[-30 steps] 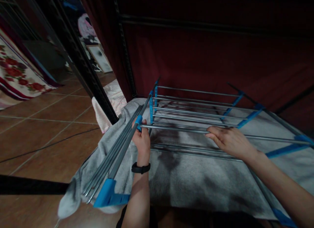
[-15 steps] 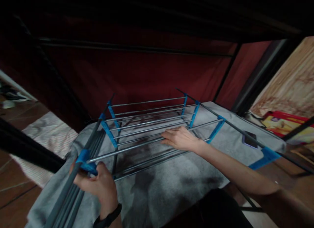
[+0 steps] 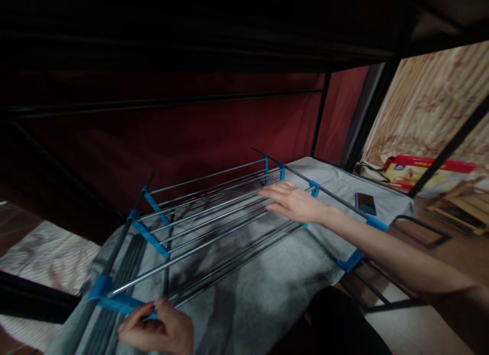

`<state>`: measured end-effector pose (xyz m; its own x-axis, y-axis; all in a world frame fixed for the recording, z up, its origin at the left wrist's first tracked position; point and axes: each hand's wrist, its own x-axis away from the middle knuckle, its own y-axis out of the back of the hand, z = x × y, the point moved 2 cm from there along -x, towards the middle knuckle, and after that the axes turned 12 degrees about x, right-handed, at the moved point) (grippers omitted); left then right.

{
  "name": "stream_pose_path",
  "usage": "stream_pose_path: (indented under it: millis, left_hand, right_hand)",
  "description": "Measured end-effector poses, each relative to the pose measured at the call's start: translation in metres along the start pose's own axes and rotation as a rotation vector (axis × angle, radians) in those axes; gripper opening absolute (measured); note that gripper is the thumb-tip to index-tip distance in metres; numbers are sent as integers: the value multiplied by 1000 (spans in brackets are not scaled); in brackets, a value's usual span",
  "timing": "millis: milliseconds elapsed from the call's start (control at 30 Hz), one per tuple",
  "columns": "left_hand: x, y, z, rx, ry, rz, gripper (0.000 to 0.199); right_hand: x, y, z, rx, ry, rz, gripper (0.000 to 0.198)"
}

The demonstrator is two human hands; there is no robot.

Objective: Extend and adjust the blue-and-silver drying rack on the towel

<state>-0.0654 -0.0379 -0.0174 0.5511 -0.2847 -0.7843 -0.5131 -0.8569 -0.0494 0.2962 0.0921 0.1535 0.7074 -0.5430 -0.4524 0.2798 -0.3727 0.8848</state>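
Observation:
A partly assembled rack of metal rods [image 3: 225, 230] and blue plastic brackets lies across a grey cloth [image 3: 260, 294]. At the lower left, my left hand [image 3: 160, 327] is closed, its fingers and thumb pinching the free end of a blue bracket [image 3: 120, 303]. That bracket sits on a dark side pole [image 3: 114, 253], and one long rod runs from it towards the right side. My right hand [image 3: 292, 202] lies over the rods near the right-hand brackets, palm down, fingers stretched out; whether it presses on them is hard to tell. Several loose grey tubes [image 3: 128, 273] lie under the left pole.
A phone [image 3: 365, 203] rests on the cloth at the right. Dark metal frame bars [image 3: 321, 115] and a red panel [image 3: 183, 136] stand behind the rack. A red and yellow box [image 3: 424, 174] and a small wooden stand [image 3: 458, 207] are at the far right.
My left hand has slid from the pole joint to the bracket's free end, and the bracket now points more to the right. My right hand has shifted slightly up and right. The view has turned right.

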Motion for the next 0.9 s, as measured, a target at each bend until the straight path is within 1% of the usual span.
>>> stream_pose_path:
  millis: [33, 67, 133, 167, 233, 300, 333, 367, 400, 467, 533, 567, 633, 700, 900]
  left_hand:
    - [1, -3, -7, -9, -110, 12, 16]
    - [2, -8, -17, -12, -223, 92, 12]
    - [3, -27, -49, 26, -405, 320, 7]
    - [2, -40, -69, 42, -450, 412, 9]
    - [-2, -70, -112, 57, -525, 461, 17]
    - [-7, -110, -153, 78, -571, 582, 20]
    - [-8, -132, -168, 38, -539, 671, 21]
    - [-9, -154, -181, 0, -514, 754, 23]
    - [-9, -175, -191, -40, -501, 842, 26]
    - [-7, -213, -204, -121, -490, 1016, 33]
    - [-1, -241, -209, -189, -492, 1159, 35]
    - [2, -252, -210, -219, -488, 1219, 34]
    - [10, -266, -210, -252, -474, 1327, 31]
    - [17, -273, -209, -260, -459, 1388, 31]
    - [24, -277, -205, -283, -454, 1403, 37]
  right_hand:
    - [11, 11, -23, -10, -88, -23, 51]
    - [22, 21, -47, -30, -196, -53, 51]
    - [49, 31, -97, -144, -449, -116, 51]
    - [62, 30, -120, -233, -606, -137, 48]
    - [87, 16, -152, -505, -915, -133, 44]
    - [101, -7, -164, -806, -1101, -99, 39]
    - [104, -19, -163, -926, -1175, -81, 37]
    - [103, -29, -160, -1030, -1200, -77, 36]
    - [101, -38, -155, -1119, -1195, -79, 37]
    - [92, -50, -144, -1268, -1185, -52, 39]
    - [85, -55, -136, -1396, -1180, -21, 39]
    - [83, -56, -135, -1442, -1178, -24, 38]
    - [81, -57, -135, -1488, -1169, -50, 35]
    - [82, -59, -137, -1481, -1163, -75, 32]
    - [81, -62, -135, -1439, -1190, -77, 33]
